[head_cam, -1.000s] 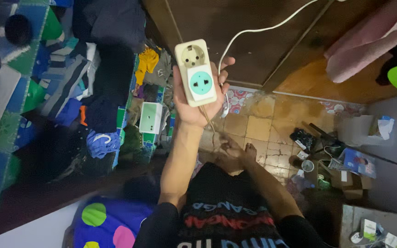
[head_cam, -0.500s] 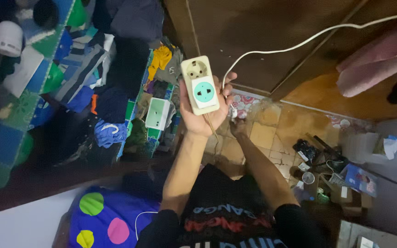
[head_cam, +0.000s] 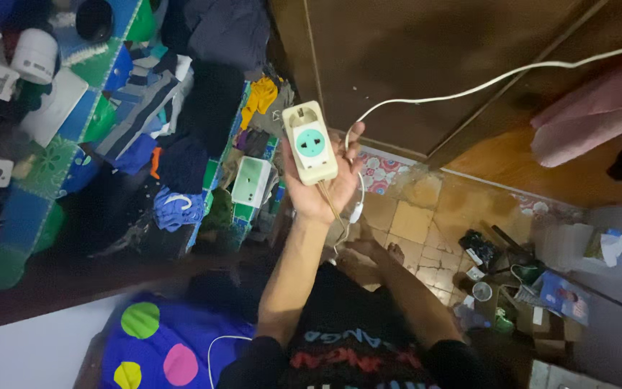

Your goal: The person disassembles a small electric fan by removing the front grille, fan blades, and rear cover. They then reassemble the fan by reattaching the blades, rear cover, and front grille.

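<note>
Shifting slightly up-frame since the earlier view: left hand (head_cam: 318, 189) is cradling a cream socket adapter (head_cam: 309, 143) in a closed grip, held aloft. Right hand (head_cam: 368, 253) — grip unclear — is hanging low. White cord (head_cam: 469, 86) is trailing rightward — a snag could be tugging the adapter loose.

We cannot see the palm of our left hand (head_cam: 318, 189), covered by the cream plastic socket adapter with a green face (head_cam: 310, 142). Our right hand (head_cam: 368, 253) hangs low in shadow, its fingers blurred. The thin white cord (head_cam: 484, 83) runs off the right edge.
</note>
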